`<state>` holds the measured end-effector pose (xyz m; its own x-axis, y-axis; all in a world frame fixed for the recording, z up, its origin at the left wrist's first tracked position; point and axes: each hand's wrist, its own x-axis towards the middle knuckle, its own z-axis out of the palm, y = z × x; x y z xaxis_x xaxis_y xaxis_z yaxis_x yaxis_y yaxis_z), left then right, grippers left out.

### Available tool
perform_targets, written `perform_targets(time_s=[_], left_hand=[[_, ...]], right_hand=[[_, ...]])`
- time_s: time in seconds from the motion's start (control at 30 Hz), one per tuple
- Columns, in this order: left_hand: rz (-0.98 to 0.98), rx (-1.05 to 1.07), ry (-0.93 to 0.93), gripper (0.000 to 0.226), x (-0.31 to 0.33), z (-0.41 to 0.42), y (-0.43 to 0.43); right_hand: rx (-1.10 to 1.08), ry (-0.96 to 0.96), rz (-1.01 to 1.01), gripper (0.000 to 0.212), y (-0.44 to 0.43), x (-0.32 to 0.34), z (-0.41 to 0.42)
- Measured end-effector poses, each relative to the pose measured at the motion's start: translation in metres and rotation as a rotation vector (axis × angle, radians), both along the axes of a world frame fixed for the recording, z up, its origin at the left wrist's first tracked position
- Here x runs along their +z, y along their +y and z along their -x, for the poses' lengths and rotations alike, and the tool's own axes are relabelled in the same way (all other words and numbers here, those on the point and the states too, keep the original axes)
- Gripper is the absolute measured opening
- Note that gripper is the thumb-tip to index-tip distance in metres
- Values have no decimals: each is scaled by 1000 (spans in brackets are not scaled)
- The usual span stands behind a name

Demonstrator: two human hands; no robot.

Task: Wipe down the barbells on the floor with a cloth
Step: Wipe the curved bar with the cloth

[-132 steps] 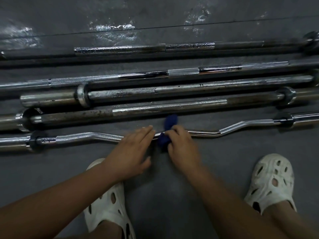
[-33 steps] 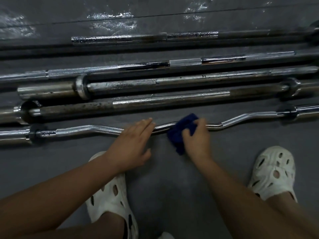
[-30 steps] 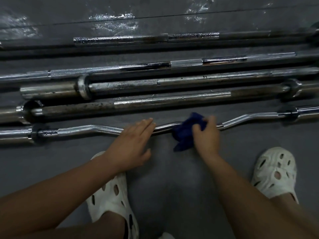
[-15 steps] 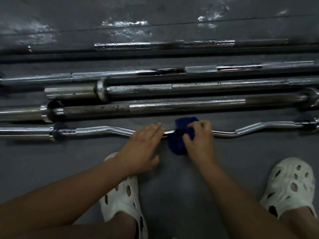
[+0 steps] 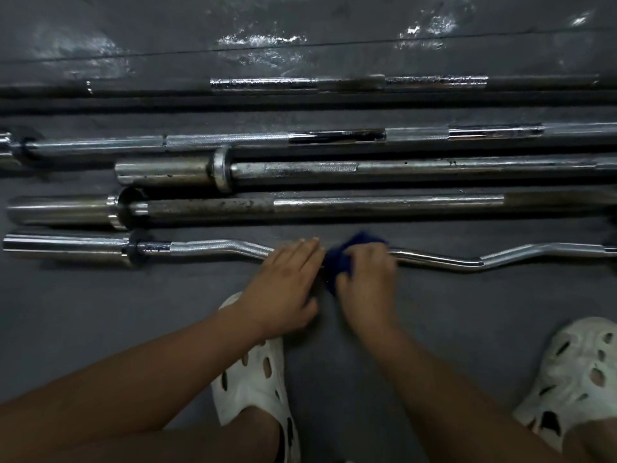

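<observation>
A chrome curl bar [image 5: 444,260] with a wavy shaft lies nearest me on the dark floor. My right hand [image 5: 369,279] grips a dark blue cloth [image 5: 340,260] bunched around the middle of that bar. My left hand [image 5: 283,282] rests flat on the bar just left of the cloth, fingers straight. Beyond it lie several straight barbells side by side: a rusty one [image 5: 367,205], a chrome one with a collar [image 5: 400,168], a knurled one [image 5: 233,142] and a dark one farthest away [image 5: 347,82].
My two feet in white perforated clogs stand on the grey floor, one under my left wrist [image 5: 253,379], one at the lower right [image 5: 581,372]. A floor seam [image 5: 300,46] runs across the top, with wet-looking shiny patches.
My right hand with the cloth slid left along the curl bar, back beside my left hand. The view shifted left, showing more of the bars' left sleeves. My left hand stayed on the bar.
</observation>
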<state>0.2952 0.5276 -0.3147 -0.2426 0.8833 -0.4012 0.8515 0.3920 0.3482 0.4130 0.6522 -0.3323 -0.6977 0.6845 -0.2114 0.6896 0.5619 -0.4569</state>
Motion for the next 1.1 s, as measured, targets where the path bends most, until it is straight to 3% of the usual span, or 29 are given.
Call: perform_targets(time_s=[0.03,0.07,0.1,0.17,0.2,0.3,0.33,0.43,0.47,0.57,0.6,0.7,0.73,0.83,0.87,0.97,1.07,1.1], left_hand=[[1,3,-9,84,0,-2,2],[-4,2,-1,83,1,-2,3],[-8,2,25,82,2,0,3],[-18,30,80,81,2,6,-1],[-22,42,103,81,2,8,-2],[-2,54,122,80,4,8,-2],[2,55,129,80,5,8,-2],[17,63,160,81,6,15,-14],[18,67,181,81,6,18,-19],[49,69,173,81,3,21,-28],[60,68,158,81,2,21,-29],[62,64,162,82,0,20,-31],[55,64,166,82,0,20,-33],[49,46,175,79,0,20,-37],[44,43,178,79,0,21,-39],[34,46,187,80,1,21,-42],[25,53,171,81,0,21,-42],[26,55,165,81,0,21,-42]], right_hand=[[205,19,24,34,-6,-3,0],[263,26,70,34,-1,-3,-1],[141,38,74,32,9,-4,-1],[-302,24,39,31,24,-4,-3],[-378,20,22,31,18,-2,2],[166,46,108,29,-23,2,13],[233,55,145,31,-24,1,11],[-171,99,135,34,2,-1,2],[-205,66,113,36,6,1,0],[242,19,130,39,2,5,-5],[288,-2,165,38,3,6,-7],[15,32,134,39,-1,1,1],[32,52,114,41,-9,3,8],[468,33,213,45,-24,6,19],[439,16,224,43,-19,3,22],[71,45,177,36,-14,-2,28],[466,23,157,31,-25,4,34],[469,-2,196,29,-19,4,37]])
